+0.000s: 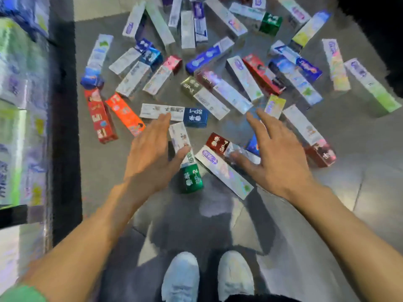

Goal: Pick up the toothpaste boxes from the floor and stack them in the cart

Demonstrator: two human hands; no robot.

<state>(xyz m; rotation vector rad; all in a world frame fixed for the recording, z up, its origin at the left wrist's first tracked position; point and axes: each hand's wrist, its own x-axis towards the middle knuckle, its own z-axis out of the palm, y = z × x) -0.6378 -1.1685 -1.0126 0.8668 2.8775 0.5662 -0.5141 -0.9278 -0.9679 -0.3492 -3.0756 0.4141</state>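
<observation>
Down on the grey tiled floor (104,171), dozens of long cardboard toothpaste boxes lie scattered from nine o'clock round to three o'clock, in white, red, blue, green and silver. Both hands reach out over the nearest ones, fingers spread and holding nothing. The left hand (150,153) hovers above a white box with a green end (185,158) at the centre; the right hand (277,155) is over a white holographic box (224,172) and a dark red box (218,143) just beside it.

By my reading, this is the reach before a pick-up. The next move calls for lowering each hand, closing fingers across a box's narrow sides, and lifting towards nine o'clock, where the black-framed cart (65,118) already shows stacked boxes.

Whether any fingertip touches a box I cannot tell; motion blur softens both hands. The cart is cut off by the left edge, its contents smeared. A blue box under the right hand is mostly hidden. White shoes (181,277) show at six o'clock.
</observation>
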